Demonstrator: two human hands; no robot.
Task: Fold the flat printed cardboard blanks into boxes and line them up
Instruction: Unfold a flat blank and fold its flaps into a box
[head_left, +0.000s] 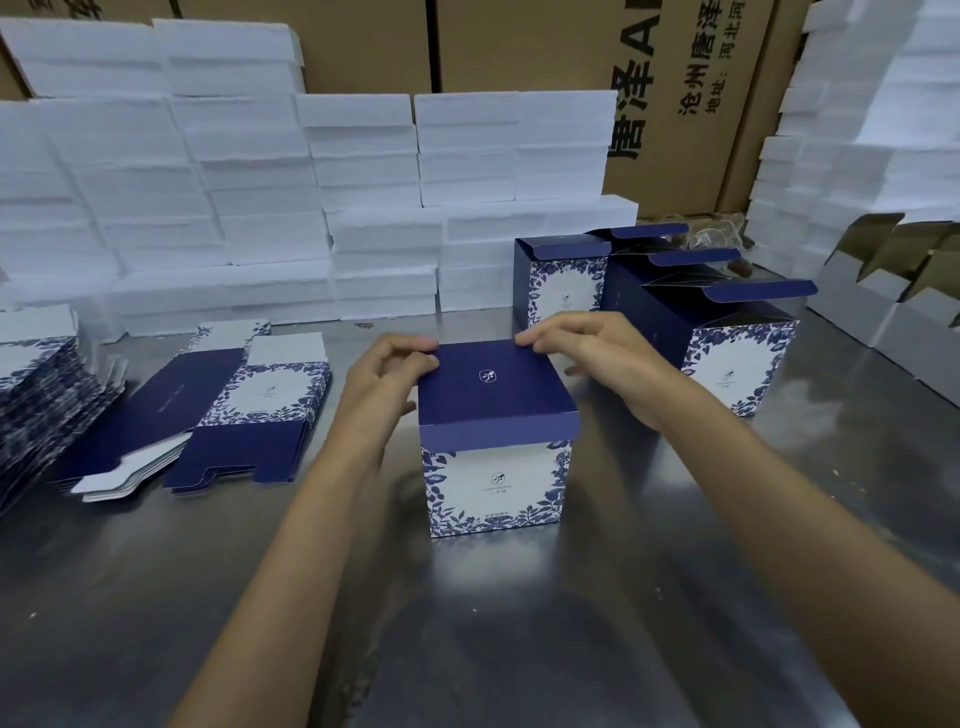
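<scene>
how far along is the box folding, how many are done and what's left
Done: at least three folded boxes stand in a row at the right, top flaps still open. In hand: the left hand and right hand press the navy lid of the box in front. Left: a stack of flat blanks and a taller pile at the left edge, so plenty remains.

Blank stack (36, 395) cut by left edge

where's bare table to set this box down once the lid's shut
Bare steel table lies in front of the box, between the forearms. Also open: near right, below the finished boxes. Crowded: flat blanks left, white foam stacks behind.
</scene>
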